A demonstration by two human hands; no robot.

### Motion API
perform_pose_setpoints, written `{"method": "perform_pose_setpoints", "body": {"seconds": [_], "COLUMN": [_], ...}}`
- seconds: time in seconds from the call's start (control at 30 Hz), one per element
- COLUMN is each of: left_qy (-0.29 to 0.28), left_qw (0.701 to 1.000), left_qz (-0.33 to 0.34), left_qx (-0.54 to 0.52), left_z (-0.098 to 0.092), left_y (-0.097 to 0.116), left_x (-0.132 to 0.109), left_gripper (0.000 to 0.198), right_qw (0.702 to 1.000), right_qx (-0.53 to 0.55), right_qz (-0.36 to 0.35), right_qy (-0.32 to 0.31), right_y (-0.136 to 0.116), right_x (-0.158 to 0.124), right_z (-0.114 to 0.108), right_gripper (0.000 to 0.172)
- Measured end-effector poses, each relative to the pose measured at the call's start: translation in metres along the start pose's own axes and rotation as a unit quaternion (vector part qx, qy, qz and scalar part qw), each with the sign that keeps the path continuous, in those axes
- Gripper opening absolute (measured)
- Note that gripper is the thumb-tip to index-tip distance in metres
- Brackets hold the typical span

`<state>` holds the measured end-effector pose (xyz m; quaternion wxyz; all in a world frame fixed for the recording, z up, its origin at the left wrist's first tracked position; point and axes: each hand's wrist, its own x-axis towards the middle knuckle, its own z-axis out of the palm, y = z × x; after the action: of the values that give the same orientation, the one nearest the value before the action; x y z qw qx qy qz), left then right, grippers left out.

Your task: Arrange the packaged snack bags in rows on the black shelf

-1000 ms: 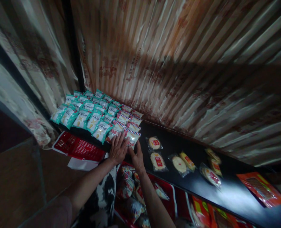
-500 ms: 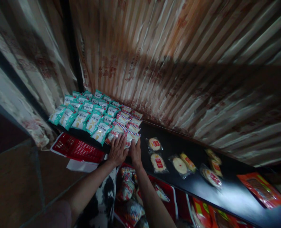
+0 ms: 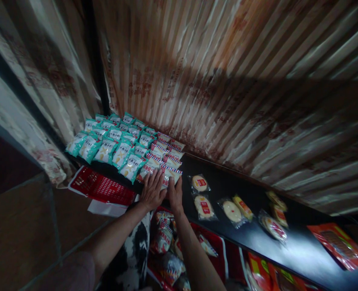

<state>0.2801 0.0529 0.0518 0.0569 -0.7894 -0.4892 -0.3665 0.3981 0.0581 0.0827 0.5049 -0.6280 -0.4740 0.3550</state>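
Observation:
My left hand (image 3: 151, 193) lies with its fingers stretched over the lower ends of the front red-and-white snack bags (image 3: 169, 173). Beside it, my right hand (image 3: 175, 196) touches the lower right part of the front right bag, its fingers pointing away from me. Neither hand is wrapped round a bag, and the fingertips partly cover the print. The red-and-white bags lie in two overlapping columns on a black shelf (image 3: 194, 161). To their left, rows of teal-and-white snack bags (image 3: 106, 149) overlap one another.
Round wrapped pastries (image 3: 203, 207), small yellow packs (image 3: 243, 207) and an orange packet (image 3: 339, 245) lie along the shelf to the right. Below are a red basket (image 3: 102, 185) and more bags (image 3: 162, 238) in a red container. Corrugated sheeting (image 3: 179, 81) stands behind.
The view has shifted slightly, so the shelf and goods sit a little further right. Both hands stay at the front red-and-white bags, with hardly any change in their pose.

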Motion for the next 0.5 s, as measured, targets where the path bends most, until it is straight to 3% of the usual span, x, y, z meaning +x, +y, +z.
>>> {"method": "perform_pose_setpoints", "body": {"seconds": [0.23, 0.5], "left_qy": [-0.007, -0.015], "left_qw": [1.0, 1.0], "left_qz": [0.003, 0.007], "left_qx": [0.006, 0.005], "left_z": [0.0, -0.0001], "left_y": [-0.0006, -0.0015], "left_x": [-0.002, -0.0022], "left_gripper": [0.06, 0.058], "right_qw": [0.999, 0.999], "right_qx": [0.036, 0.034], "right_qz": [-0.019, -0.03], "right_qy": [-0.013, 0.028], "right_y": [0.0011, 0.0012], "right_x": [-0.0086, -0.0069], "right_z": [-0.0003, 0.0029], "right_gripper": [0.071, 0.064]}}
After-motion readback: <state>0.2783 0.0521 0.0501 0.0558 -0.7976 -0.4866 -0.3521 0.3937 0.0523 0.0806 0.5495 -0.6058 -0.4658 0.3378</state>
